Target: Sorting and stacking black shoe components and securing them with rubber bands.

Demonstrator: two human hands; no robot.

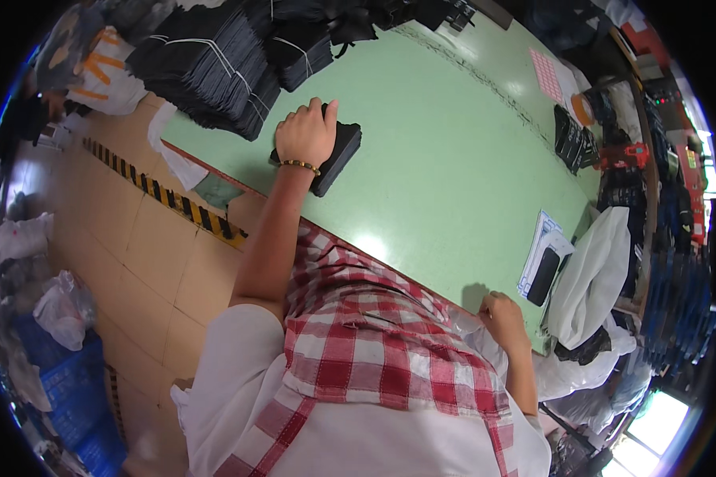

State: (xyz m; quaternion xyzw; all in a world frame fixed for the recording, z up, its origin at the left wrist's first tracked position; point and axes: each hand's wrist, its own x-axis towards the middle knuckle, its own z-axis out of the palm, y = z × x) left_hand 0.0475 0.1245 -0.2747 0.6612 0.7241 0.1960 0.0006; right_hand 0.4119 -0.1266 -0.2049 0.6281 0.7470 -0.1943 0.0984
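My left hand (306,137) lies over a small stack of black cloth pieces (342,159) on the green tabletop (422,175). Its fingers wrap over the stack's far side, and the thumb points up and away from me. A beaded bracelet circles that wrist. At the table's near edge, on the right, my right hand (504,319) rests with its fingers loosely curled, and nothing shows in them. Just beyond the left hand stand a tall tied bundle of black cloth pieces (203,67) and a smaller tied bundle (301,56).
Papers (539,238) and a black phone-like slab (543,277) lie on the right, beside a white bag (587,278). Black packets (574,141) and a pink-gridded sheet (544,75) are farther back. Striped tape (163,191) marks the floor; a blue crate (64,381) stands left.
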